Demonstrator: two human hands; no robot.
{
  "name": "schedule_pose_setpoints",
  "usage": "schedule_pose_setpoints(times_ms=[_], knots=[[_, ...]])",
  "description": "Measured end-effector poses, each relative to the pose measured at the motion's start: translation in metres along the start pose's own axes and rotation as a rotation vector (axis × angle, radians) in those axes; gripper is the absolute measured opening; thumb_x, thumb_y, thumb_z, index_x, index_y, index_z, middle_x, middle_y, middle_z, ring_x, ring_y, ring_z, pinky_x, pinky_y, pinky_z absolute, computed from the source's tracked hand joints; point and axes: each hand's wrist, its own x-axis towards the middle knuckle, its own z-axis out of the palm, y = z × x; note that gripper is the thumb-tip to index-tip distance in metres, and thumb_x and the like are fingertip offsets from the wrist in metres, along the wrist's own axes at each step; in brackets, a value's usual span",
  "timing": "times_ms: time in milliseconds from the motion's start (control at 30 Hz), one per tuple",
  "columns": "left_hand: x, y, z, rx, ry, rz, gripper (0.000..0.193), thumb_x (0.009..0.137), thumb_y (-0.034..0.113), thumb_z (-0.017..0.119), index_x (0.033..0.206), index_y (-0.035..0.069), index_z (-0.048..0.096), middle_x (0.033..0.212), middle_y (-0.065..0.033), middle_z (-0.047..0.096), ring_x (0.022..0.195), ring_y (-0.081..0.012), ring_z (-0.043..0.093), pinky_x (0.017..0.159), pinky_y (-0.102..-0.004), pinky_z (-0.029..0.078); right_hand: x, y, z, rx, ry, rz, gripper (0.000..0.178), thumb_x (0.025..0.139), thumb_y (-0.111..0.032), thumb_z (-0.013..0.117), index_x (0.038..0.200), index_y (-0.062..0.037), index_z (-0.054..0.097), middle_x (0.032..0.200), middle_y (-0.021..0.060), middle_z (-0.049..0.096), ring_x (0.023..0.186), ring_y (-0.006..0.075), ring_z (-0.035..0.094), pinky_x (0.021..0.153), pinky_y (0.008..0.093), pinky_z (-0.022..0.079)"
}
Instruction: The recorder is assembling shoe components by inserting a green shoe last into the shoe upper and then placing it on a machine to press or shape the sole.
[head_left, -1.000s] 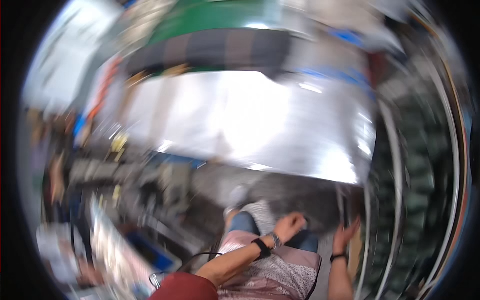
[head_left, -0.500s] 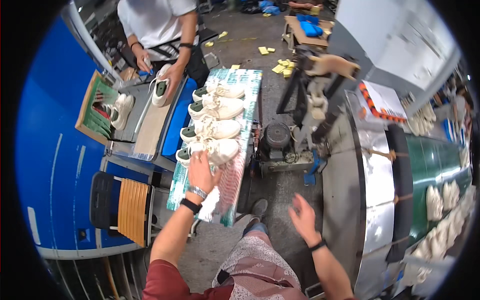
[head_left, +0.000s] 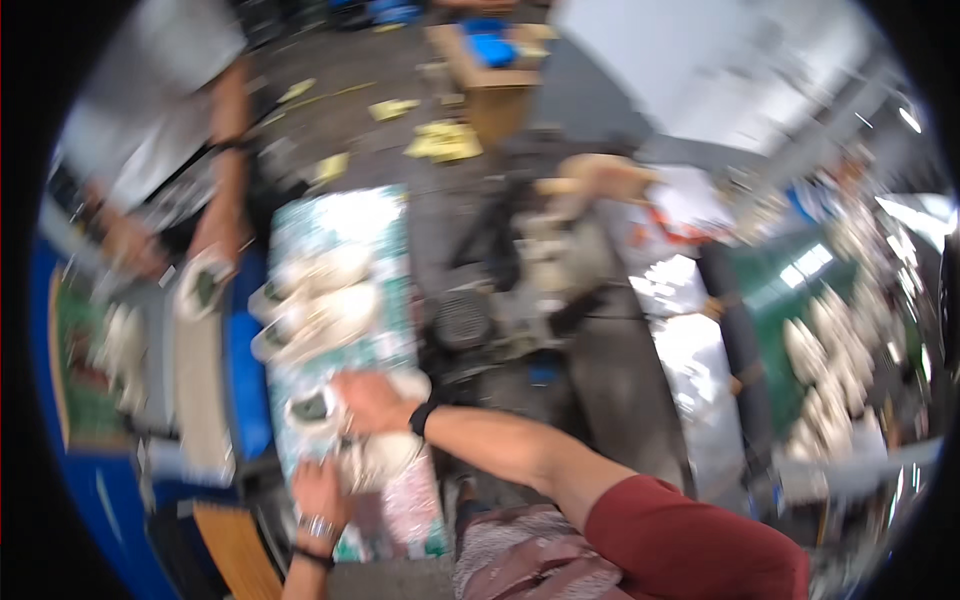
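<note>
Handling of two shoes (head_left: 388,458) on the wrapped board (head_left: 345,218) seems in hand, and secure holds would next be needed. They are touched by the left hand (head_left: 318,487) and right hand (head_left: 372,402), both partly curled; whether gripped cannot be told through blur. Cream uppers, one with dark-green inside, are seen.

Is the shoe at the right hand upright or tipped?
Upright, apparently: the shoe shows its dark green-lined opening from above, despite blur.
</note>
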Motion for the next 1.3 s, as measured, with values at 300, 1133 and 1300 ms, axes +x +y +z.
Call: schedule_pose_setpoints(times_ms=[300, 1133, 1300], knots=[[-0.035, 0.085, -0.032, 0.085, -0.252, -0.159, 0.081, 0.063, 0.07, 0.084, 0.106, 0.003, 0.065, 0.102, -0.0218, 0.07, 0.091, -0.0387, 0.07, 0.076, -0.0476, 0.056, -0.349, -0.029, -0.307, -0.286, 0.814, 1.134, 0.074, 0.077, -0.05, 0.083, 0.125, -0.0007, 0.056, 0.107, 0.0247, 0.069, 0.099, 0.0414, 0.07, 0.087, 0.0492, 0.055], [0.184, 0.405, -0.061, -0.87, 0.367, 0.314, 0.082, 0.072, 0.015, 0.087, 0.136, -0.003, 0.038, 0.124, -0.0267, 0.053, 0.111, -0.0435, 0.058, 0.093, -0.045, 0.05, -0.246, 0.004, -0.396, -0.049, 0.607, 0.462, 0.095, 0.078, -0.023, 0.076, 0.157, 0.0018, 0.03, 0.145, 0.0252, 0.049, 0.132, 0.0358, 0.053, 0.111, 0.0401, 0.043], [0.195, 0.423, -0.034, -1.12, 0.331, 0.073, 0.061, 0.087, 0.021, 0.076, 0.132, 0.003, 0.038, 0.123, -0.0126, 0.054, 0.108, -0.0266, 0.059, 0.095, -0.0424, 0.05, -0.213, -0.013, -0.422, -0.395, 0.419, 0.496, 0.103, 0.071, -0.045, 0.082, 0.153, -0.0027, 0.037, 0.129, 0.0252, 0.055, 0.111, 0.0425, 0.063, 0.092, 0.0499, 0.054]])
